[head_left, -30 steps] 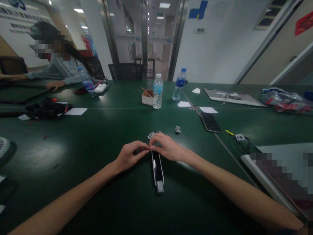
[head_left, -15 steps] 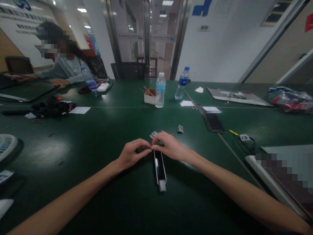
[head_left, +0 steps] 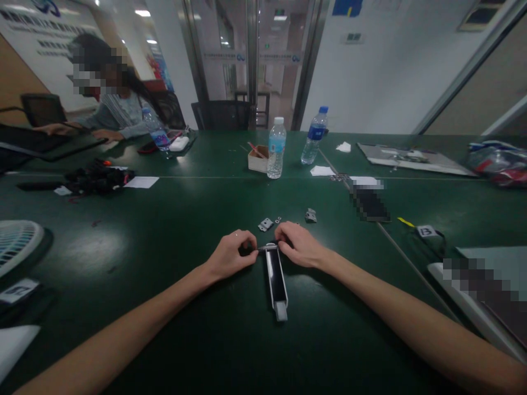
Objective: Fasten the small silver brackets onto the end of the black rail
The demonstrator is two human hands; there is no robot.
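Note:
A long narrow black part with a silver rim [head_left: 276,280] lies lengthwise on the green table [head_left: 173,241] in front of me. My left hand [head_left: 231,256] is closed in a pinch on a thin metal tool or pin [head_left: 263,248] that points at the part's far end. My right hand [head_left: 297,245] rests at that far end with its fingers curled on the part's right side. Small metal brackets [head_left: 265,224] [head_left: 310,215] and tiny washers lie just beyond my hands.
Two water bottles [head_left: 275,147] [head_left: 313,135] and a small cardboard box [head_left: 257,159] stand mid-table. A phone [head_left: 368,202] lies to the right, a white fan [head_left: 18,241] at the left edge, a tray [head_left: 473,291] at the right. Another person [head_left: 109,101] sits at the far left with a laptop.
My hands have drawn slightly apart at the part's far end, and the thin tool now shows between them. The camera has shifted, so everything sits a little further right.

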